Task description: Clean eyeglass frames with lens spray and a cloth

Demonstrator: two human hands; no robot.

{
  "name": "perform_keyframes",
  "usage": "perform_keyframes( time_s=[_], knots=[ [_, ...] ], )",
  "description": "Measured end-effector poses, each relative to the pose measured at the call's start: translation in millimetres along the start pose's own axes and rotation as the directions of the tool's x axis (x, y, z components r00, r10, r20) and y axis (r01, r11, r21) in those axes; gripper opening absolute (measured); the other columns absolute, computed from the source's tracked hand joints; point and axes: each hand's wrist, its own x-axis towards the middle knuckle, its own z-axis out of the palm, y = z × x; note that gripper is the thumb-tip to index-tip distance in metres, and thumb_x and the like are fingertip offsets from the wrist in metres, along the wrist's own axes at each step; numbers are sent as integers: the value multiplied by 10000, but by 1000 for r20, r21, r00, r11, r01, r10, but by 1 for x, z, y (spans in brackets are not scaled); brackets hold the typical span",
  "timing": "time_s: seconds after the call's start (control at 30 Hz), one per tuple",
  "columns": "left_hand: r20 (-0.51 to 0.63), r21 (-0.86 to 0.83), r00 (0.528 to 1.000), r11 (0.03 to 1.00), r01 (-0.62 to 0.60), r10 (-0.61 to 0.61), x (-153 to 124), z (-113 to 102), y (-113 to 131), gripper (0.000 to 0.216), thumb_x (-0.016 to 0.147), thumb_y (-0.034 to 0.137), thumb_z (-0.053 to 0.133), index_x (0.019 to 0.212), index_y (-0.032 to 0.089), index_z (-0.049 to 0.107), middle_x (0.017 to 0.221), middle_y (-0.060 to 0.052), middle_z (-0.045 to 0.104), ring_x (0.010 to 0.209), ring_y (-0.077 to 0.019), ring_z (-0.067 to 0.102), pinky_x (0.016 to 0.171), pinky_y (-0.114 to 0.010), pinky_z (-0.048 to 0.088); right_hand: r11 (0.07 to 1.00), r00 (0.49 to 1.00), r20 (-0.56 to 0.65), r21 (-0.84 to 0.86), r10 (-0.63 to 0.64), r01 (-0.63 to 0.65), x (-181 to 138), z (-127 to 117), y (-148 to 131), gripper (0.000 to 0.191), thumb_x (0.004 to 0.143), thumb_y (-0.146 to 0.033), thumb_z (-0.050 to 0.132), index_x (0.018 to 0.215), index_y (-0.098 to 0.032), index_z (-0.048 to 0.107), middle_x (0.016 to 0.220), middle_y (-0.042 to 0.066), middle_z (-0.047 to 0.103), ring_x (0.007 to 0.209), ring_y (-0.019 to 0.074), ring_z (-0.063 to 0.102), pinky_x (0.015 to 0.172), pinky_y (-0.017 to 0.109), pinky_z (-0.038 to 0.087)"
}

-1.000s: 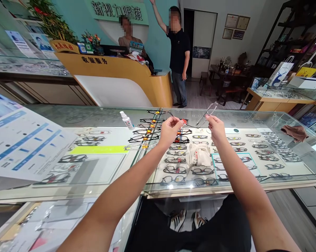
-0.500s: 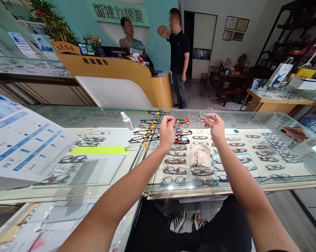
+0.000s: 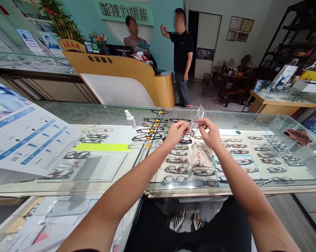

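Observation:
I hold a pair of clear-framed glasses (image 3: 196,119) up over the glass display counter (image 3: 100,115). My left hand (image 3: 177,133) pinches one side of the frame and my right hand (image 3: 210,132) pinches the other, both closed on it, close together. A small red tag shows by my left fingers. Below my hands a white cloth (image 3: 200,155) lies on the counter glass, above rows of glasses (image 3: 175,169) in the case.
A small white spray bottle (image 3: 131,119) stands on the counter to the left. A large printed sheet (image 3: 23,140) lies at far left. A brown cloth (image 3: 296,134) lies at right. Two people stand by the orange reception desk (image 3: 137,75) behind.
My hands have come closer together and the glasses have turned more upright between them. The standing person lowered a raised arm. The view shifted slightly.

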Motion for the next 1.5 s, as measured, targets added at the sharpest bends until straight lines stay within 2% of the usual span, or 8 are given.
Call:
perform_keyframes(
  time_s=[0.23,0.4,0.5,0.67,0.9,1.13,1.3,1.5],
  knots=[
    [151,-8,985,996,87,-84,0,0,-5,519,659,655,917,774,191,716,700,-7,652,560,-99,472,511,-238,356,1000,999,50,3,-1,0,-1,2,-3,266,887,-235,557,1068,-270,749,1131,59,786,940,244,693,870,390,509],
    [36,6,999,999,-35,34,3,1,-7,549,651,687,907,798,186,737,654,9,620,591,-116,496,567,-260,410,960,997,-1,270,77,-74,2,5,-2,168,905,-368,629,990,-259,723,1113,74,781,998,243,699,914,404,542],
    [-6,27,997,996,-80,80,4,0,-9,539,672,687,892,813,187,747,676,4,631,604,-124,508,582,-270,422,879,977,11,435,212,-195,7,5,4,282,825,-474,763,981,-252,686,1023,61,768,970,227,698,884,378,555],
    [23,77,993,990,-115,113,3,1,-10,540,691,695,885,800,182,759,710,-9,661,660,-142,547,633,-279,460,742,889,172,495,425,-451,10,6,11,489,669,-600,875,954,-236,715,969,34,752,847,181,663,729,298,491],
    [57,93,993,989,-111,106,-1,3,-6,501,674,640,921,787,175,771,749,-32,712,700,-159,593,658,-278,496,620,863,245,612,441,-491,7,7,3,412,614,-526,911,819,-234,704,1108,52,777,878,172,638,737,279,470],
    [23,131,992,984,-123,121,-1,0,-10,461,732,628,872,767,188,739,668,3,631,640,-139,530,610,-269,447,630,867,265,602,421,-490,6,7,3,436,626,-563,897,850,-237,713,1038,63,769,921,201,651,749,305,459],
    [-122,83,992,997,-6,16,5,-4,-14,381,774,552,840,811,195,712,661,11,627,594,-128,519,539,-249,396,590,867,264,646,423,-485,7,6,2,409,594,-494,942,818,-232,720,1006,55,780,892,188,633,758,307,448],
    [-201,-154,940,957,248,-276,9,-7,-10,250,796,354,854,871,187,684,730,10,671,561,-96,548,538,-214,437,631,884,245,626,398,-457,7,7,2,405,575,-476,966,851,-249,776,997,38,799,890,198,619,774,332,454]
  ],
)
